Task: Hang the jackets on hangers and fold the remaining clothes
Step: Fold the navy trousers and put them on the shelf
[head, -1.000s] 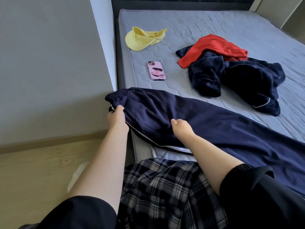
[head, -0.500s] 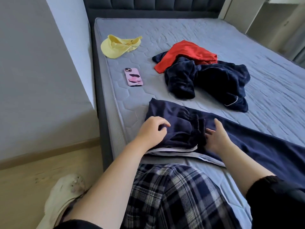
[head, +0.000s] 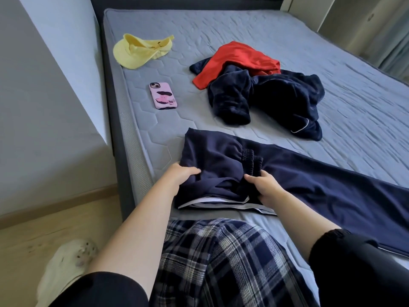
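Observation:
Navy trousers [head: 309,185] with a white side stripe lie along the near edge of the bed, their waist end folded over onto the legs at the left. My left hand [head: 180,173] grips the folded part's left side. My right hand [head: 265,187] grips the fold by the elastic waistband. Further back lies a crumpled navy garment [head: 276,100] with white piping, and a red garment [head: 236,60] rests partly on top of it.
The grey quilted mattress [head: 287,32] fills the view. A pink phone [head: 163,95] and a yellow cap [head: 139,50] lie near its left edge. A grey wall and wood floor [head: 44,235] are on the left; my plaid-trousered knee [head: 221,262] rests against the bed.
The trousers' waist end has been folded rightward over the legs. Both hands moved from the flat waistband to gripping the folded bundle.

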Available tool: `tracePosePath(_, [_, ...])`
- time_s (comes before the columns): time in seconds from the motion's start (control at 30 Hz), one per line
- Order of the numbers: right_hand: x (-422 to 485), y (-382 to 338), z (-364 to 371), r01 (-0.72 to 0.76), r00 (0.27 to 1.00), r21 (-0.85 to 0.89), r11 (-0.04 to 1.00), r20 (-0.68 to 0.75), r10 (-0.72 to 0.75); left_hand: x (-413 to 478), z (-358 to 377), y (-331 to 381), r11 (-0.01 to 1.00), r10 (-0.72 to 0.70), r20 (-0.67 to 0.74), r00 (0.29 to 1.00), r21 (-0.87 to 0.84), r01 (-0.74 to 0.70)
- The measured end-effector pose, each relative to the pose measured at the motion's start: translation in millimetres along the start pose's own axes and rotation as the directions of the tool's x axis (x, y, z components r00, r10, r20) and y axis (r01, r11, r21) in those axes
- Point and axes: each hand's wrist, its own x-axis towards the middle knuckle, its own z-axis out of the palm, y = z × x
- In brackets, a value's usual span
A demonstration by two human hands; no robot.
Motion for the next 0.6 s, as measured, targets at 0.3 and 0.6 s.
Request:
tracePosePath(0.3, [-0.4, -37.9, 55.5, -0.067, 0.997, -0.174, 0.982, -0.034, 0.062, 9.3, -45.3, 32.1, 0.981, 0.167, -0.244, 0.955, 0.134, -0.137])
tracePosePath(0.6, [-30.2, -45.3, 166.0, 0.354, 0.918, -0.334, 0.874, -0.055, -0.393, -3.2, -155.9, 58.6, 0.884, 0.370, -0.488, 0.791, 0.448, -0.137])
